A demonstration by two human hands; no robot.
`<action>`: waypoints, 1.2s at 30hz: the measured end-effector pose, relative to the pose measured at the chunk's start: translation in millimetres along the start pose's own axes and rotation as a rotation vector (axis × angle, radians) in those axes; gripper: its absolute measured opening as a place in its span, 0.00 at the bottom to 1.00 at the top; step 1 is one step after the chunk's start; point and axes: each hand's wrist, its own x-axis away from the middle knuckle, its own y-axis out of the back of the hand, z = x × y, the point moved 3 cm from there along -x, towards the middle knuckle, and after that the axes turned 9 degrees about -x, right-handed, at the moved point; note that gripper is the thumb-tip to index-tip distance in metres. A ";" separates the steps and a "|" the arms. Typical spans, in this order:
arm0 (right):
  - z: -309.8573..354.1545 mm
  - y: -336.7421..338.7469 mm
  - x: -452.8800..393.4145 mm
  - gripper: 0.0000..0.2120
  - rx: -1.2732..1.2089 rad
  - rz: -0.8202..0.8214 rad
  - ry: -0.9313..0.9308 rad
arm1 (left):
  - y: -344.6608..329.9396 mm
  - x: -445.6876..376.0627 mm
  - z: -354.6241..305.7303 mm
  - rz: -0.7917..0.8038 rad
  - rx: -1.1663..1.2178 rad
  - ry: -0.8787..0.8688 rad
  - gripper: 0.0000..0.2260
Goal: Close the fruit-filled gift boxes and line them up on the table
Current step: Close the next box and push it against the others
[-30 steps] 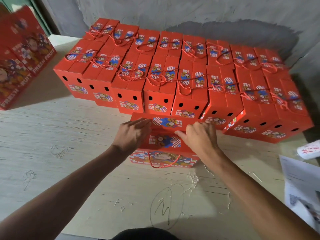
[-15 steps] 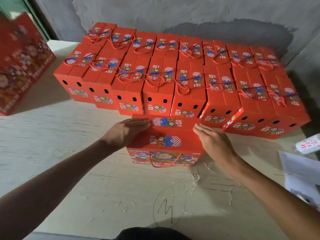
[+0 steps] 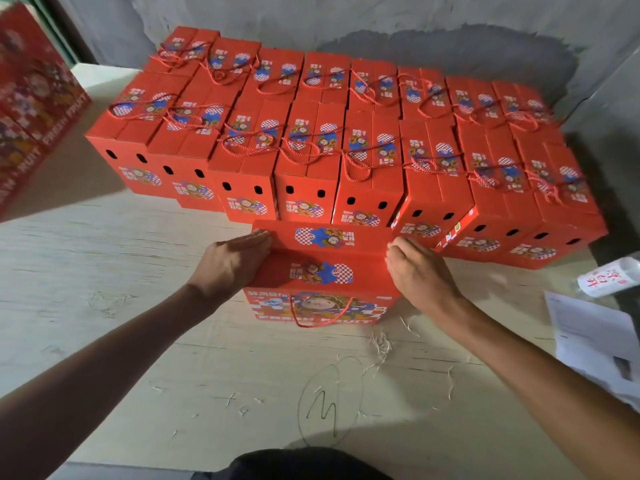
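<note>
A red gift box [image 3: 323, 268] with a cartoon print and a red cord handle stands on the pale wooden table [image 3: 104, 306] right in front of me. Its top flaps lie down flat. My left hand [image 3: 230, 265] rests flat on the box's left top edge, fingers straight. My right hand [image 3: 420, 271] touches the right top corner with its fingers curled at the flap edge. Behind it, several closed red gift boxes [image 3: 311, 161] stand in two tight rows against the wall.
A stack of flat red cartons [image 3: 31, 109] leans at the far left. White papers [image 3: 595, 337] and a white bottle [image 3: 609, 277] lie at the right edge. A grey wall [image 3: 381, 19] backs the rows. Pen scribbles mark the near table.
My hands slid from the middle of the lid out to its left and right edges. The right fingers, straight half a second ago, are now curled at the corner.
</note>
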 end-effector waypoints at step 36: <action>109.9 -56.8 -85.8 0.14 -0.092 -0.250 0.171 | -46.2 32.0 -31.8 0.205 1.031 1.242 0.14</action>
